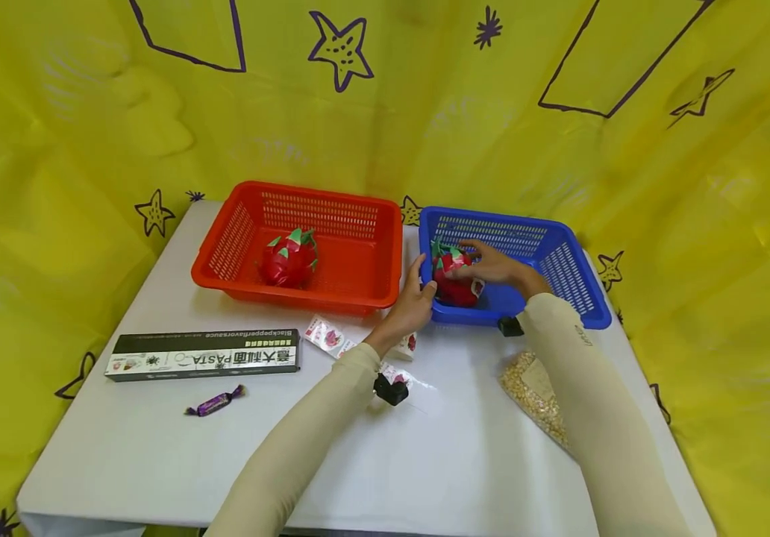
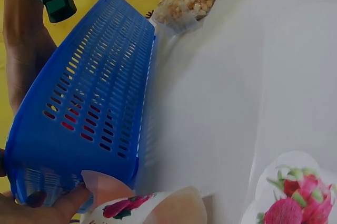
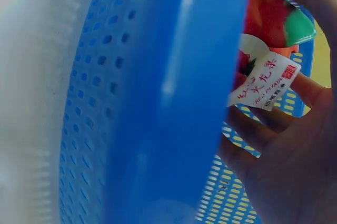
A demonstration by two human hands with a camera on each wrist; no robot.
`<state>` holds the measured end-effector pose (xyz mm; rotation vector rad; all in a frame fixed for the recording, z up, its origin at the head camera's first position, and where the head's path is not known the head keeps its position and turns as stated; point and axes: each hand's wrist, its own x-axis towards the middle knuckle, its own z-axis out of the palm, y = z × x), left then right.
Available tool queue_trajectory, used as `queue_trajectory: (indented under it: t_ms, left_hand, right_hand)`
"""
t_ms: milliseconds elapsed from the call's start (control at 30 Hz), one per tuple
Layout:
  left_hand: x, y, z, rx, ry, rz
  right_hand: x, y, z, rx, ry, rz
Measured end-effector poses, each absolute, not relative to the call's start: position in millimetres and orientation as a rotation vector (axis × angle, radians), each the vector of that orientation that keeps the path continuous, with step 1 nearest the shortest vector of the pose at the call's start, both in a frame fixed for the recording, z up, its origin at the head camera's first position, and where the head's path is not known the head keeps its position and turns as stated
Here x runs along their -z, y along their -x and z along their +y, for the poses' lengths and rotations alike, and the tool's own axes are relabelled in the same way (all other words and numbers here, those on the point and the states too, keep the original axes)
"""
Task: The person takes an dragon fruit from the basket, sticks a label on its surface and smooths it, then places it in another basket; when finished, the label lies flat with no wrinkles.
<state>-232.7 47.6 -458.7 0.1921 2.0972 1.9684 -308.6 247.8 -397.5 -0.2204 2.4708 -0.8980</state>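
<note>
My right hand (image 1: pixel 492 267) reaches into the blue basket (image 1: pixel 576 287) and holds a red dragon fruit (image 1: pixel 455 292) with green leaf tips at its left end. In the right wrist view a white printed sticker (image 3: pixel 268 79) sits against the fruit (image 3: pixel 266 11), partly peeling away. Behind it curl fingers of my right hand (image 3: pixel 295 145). My left hand (image 1: pixel 413 306) grips the near left corner of the blue basket, thumb towards the rim; in the left wrist view the basket wall (image 2: pixel 95 77) hides some of its fingers.
A red basket (image 1: pixel 358 287) holds another dragon fruit (image 1: pixel 287 261). Dragon-fruit stickers (image 1: pixel 327 335) lie beneath my left forearm. A pasta box (image 1: pixel 204 354) and purple-wrapped candy (image 1: pixel 216 403) are at left. A bag of corn kernels (image 1: pixel 533 391) lies partly under my right forearm.
</note>
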Motion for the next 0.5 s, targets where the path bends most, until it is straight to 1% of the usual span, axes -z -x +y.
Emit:
queue_trajectory:
  t_ms: [500]
  left_hand:
    - [457.1, 232.9, 50.2, -1.954, -0.183, 2.084]
  right_hand:
    - [405.4, 308.9, 249.2, 0.901, 0.226, 2.481]
